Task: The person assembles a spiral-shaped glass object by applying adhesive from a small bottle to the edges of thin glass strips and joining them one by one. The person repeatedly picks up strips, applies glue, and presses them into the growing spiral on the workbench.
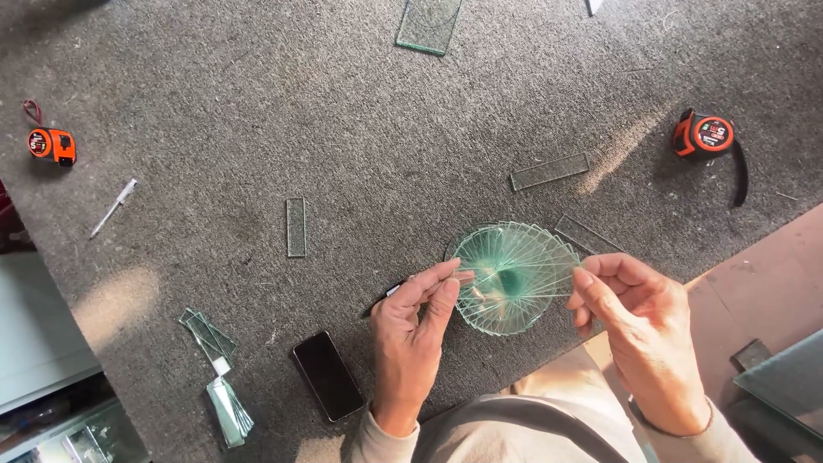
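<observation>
A fan of several thin clear glass strips [513, 276], spread into a round greenish disc, hangs between both my hands above the grey carpeted table [360, 111]. My left hand [417, 334] pinches its left edge with thumb and fingers. My right hand [639, 330] holds its right edge with the thumb on top. A dark pen-like tool [387, 295] lies partly hidden under my left fingers.
Loose glass strips lie on the carpet [296, 227], [549, 171], [585, 234], [428, 24]. Small glass stacks [208, 336], [230, 413] sit lower left beside a black phone [328, 375]. Orange tape measures rest at left [51, 144] and right [703, 134]. A white pen [113, 207] lies left. The table edge runs diagonally at right.
</observation>
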